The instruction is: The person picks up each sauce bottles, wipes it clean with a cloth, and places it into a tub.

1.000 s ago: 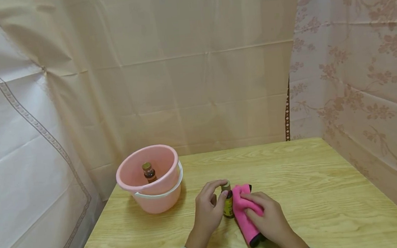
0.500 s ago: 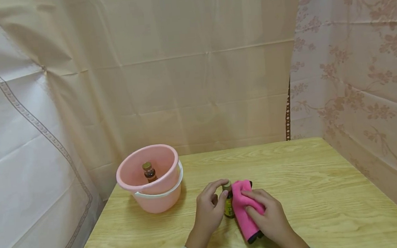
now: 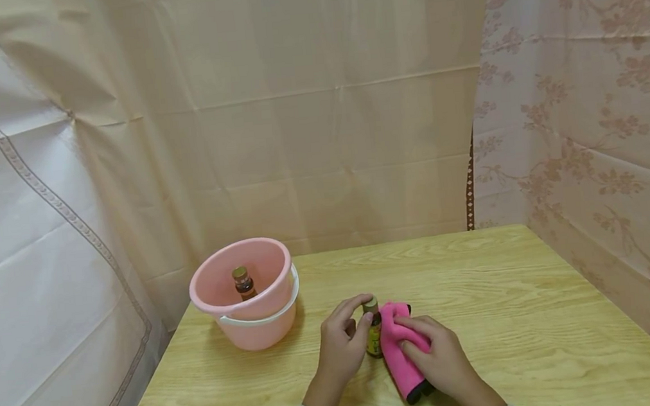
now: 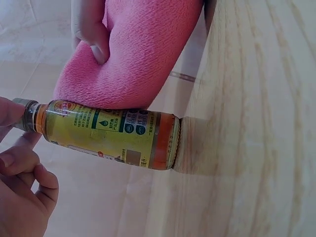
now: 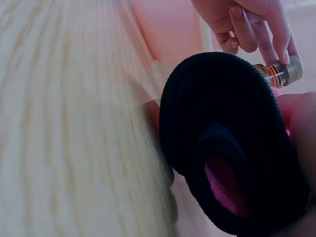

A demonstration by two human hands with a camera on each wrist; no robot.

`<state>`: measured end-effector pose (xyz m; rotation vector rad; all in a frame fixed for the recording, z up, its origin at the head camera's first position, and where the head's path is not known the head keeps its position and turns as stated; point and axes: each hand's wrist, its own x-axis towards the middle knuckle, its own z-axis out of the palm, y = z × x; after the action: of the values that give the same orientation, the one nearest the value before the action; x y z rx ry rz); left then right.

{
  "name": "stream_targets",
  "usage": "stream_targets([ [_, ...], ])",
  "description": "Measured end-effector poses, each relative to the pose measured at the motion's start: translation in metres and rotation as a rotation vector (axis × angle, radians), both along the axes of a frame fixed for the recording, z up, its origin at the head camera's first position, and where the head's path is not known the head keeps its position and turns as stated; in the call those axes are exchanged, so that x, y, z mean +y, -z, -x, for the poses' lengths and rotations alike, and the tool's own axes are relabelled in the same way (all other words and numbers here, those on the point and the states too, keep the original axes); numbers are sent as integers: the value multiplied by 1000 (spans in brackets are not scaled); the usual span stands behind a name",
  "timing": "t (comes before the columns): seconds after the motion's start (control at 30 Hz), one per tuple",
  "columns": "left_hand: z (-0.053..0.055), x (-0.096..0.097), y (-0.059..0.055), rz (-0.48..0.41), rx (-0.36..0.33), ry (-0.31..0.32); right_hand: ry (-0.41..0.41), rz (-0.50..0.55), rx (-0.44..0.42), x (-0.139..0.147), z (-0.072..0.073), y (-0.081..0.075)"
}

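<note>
A small glass bottle (image 4: 106, 133) with a yellow label and a gold-coloured cap stands upright on the table. My left hand (image 3: 338, 343) pinches it by the cap (image 5: 295, 69) between thumb and fingers, the other fingers curled beside it. My right hand (image 3: 444, 357) grips a folded pink cloth (image 3: 398, 351) with black edging and holds it against the bottle's right side. In the left wrist view the cloth (image 4: 133, 54) touches the label. The right wrist view shows mostly the cloth's black edge (image 5: 222, 98), which hides most of the bottle.
A pink bucket (image 3: 261, 331) with a white handle (image 3: 265, 319) stands at the table's back left. A dark bottle (image 3: 244, 284) with a gold cap is inside it. Curtains (image 3: 323, 113) hang behind and on both sides of the wooden table (image 3: 513, 302).
The cloth in my right hand moved slightly up along the bottle, then back down. My left hand keeps its pinch on the cap, and the bottle stays in place.
</note>
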<state>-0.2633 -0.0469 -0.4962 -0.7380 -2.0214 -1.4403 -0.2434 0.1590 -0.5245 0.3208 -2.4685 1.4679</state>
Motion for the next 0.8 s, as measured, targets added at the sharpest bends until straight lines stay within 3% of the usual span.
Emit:
stream_targets([
  [0.17,-2,1,-1,-12,-6,-1,2,-12,-23,0,0,1],
  [0.47,1,3,3,-9,-6,-72,5,-39,-78,0,1,1],
  [0.8,-1,2,0,-8,5,-77,-2,-75,-133,0,2,3],
])
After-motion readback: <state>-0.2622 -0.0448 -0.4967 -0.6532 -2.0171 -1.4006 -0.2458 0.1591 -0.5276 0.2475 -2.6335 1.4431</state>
